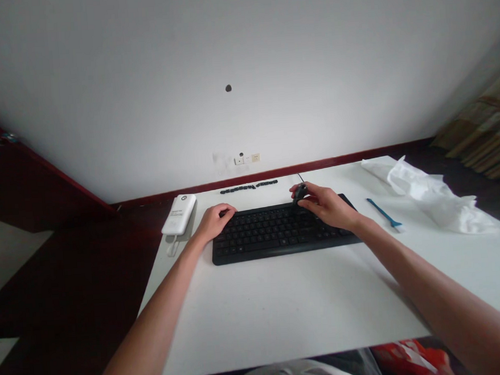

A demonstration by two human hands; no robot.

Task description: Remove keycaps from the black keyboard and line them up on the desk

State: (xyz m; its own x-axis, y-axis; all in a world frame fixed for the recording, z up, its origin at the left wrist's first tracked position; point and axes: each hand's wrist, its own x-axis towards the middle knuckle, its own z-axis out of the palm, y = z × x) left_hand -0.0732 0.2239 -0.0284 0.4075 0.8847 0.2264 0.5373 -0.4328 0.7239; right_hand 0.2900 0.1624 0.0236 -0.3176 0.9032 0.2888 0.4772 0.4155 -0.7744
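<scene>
A black keyboard (274, 231) lies across the middle of a white table (284, 311). My left hand (214, 221) rests curled at the keyboard's upper left corner, fingers closed against its edge. Over the keyboard's upper right part, my right hand (326, 205) pinches a small dark tool (299, 192) with a thin wire sticking up from it. Behind the keyboard, a row of several loose black keycaps (249, 186) lies along the table's far edge.
A white power bank (179, 214) with a cable sits at the table's left edge. A blue brush (383, 213) and crumpled white plastic (430, 195) lie to the right. A dark red cabinet (22, 180) stands left; a wall with sockets (248, 158) is behind.
</scene>
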